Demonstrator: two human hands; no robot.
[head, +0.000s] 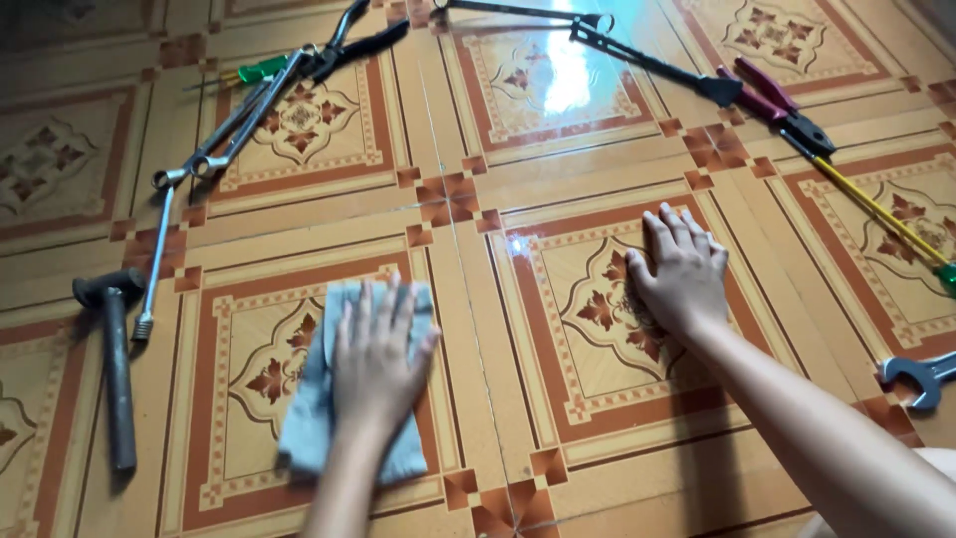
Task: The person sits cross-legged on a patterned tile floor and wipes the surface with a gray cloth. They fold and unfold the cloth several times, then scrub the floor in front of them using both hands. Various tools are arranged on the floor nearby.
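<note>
My left hand (376,364) lies flat, fingers spread, pressing on a pale blue-grey cloth (311,418) spread on the patterned orange tile floor (558,159). My right hand (679,269) rests palm down, fingers together, directly on a tile to the right and holds nothing. Both forearms reach in from the bottom edge.
Tools ring the hands: a hammer (115,369) at left, long metal wrenches (214,139) and black-handled pliers (349,45) at upper left, a green-handled screwdriver (254,70), dark bars (647,62) at top, red-handled pliers (782,105), a yellow-shafted screwdriver (881,209), an open-end spanner (916,377) at right.
</note>
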